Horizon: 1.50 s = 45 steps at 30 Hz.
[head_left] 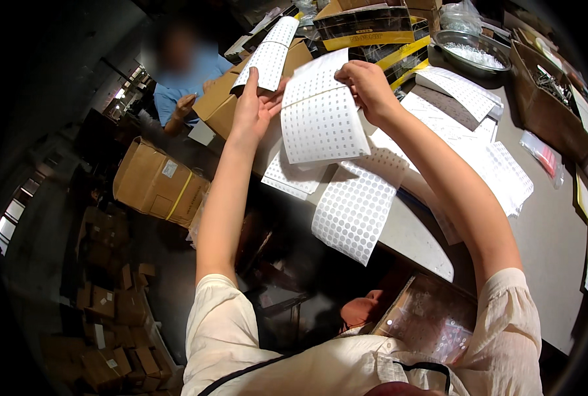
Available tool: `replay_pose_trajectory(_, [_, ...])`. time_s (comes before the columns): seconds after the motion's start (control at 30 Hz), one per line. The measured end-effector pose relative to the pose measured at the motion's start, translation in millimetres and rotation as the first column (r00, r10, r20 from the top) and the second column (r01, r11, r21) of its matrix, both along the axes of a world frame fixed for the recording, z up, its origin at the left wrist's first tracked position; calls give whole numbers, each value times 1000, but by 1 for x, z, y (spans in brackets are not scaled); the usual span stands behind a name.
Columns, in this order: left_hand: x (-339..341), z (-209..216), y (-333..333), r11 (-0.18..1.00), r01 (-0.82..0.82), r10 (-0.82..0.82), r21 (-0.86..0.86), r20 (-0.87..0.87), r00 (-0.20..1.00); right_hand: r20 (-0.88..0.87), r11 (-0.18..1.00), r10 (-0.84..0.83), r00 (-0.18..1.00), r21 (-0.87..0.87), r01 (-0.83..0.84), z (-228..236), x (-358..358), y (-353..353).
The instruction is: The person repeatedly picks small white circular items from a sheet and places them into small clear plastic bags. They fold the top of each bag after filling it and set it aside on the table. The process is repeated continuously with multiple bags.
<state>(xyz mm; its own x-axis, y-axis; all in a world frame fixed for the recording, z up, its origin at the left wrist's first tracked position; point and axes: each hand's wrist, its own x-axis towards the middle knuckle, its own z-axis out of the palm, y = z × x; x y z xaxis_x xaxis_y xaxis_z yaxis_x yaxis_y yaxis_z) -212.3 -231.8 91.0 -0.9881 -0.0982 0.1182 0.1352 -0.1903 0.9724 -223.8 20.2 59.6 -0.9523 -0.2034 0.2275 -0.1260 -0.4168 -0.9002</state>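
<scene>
My right hand (368, 86) pinches the upper right edge of a white label sheet (323, 125), which is printed with rows of small grey marks and hangs curved in the air. My left hand (257, 109) is palm up at that sheet's left side. Its thumb rests against a second curled label sheet (273, 53), with the fingers stretched out below that sheet's dark lower edge. Beneath the hands, a sheet of round silvery stickers (356, 214) droops over the table's front edge. Another printed sheet (287, 177) lies partly hidden behind the raised one.
More sheets (455, 89) cover the grey table (551, 231). A metal bowl (472, 51) of small clear pieces and a cardboard box (548, 92) of metal parts stand at the far right. A co-worker (188, 72) sits far left, near cartons (155, 178). An open drawer-like tray (429, 317) is near my lap.
</scene>
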Motion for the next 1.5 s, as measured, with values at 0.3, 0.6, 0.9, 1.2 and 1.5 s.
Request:
replay_pose_trajectory(0.3, [41, -33, 2, 992, 51, -31, 117, -167, 985, 161, 929, 131, 978, -364, -65, 45, 49, 1])
replay_pose_trajectory(0.6, [122, -81, 33, 999, 40, -40, 1, -158, 987, 67, 921, 88, 994, -385, -55, 66, 77, -7])
replay_pose_trajectory(0.9, [157, -77, 21, 985, 114, -142, 132, 232, 962, 291, 994, 109, 951, -7, -112, -25, 38, -39])
replay_pose_trajectory(1.2, [168, -69, 8, 926, 132, -256, 354, 333, 907, 271, 928, 183, 945, 270, -257, -28, 15, -16])
replay_pose_trajectory(1.5, [157, -79, 9, 928, 11, -150, 372, 347, 926, 312, 622, 339, 888, 634, -460, -8, 11, 11])
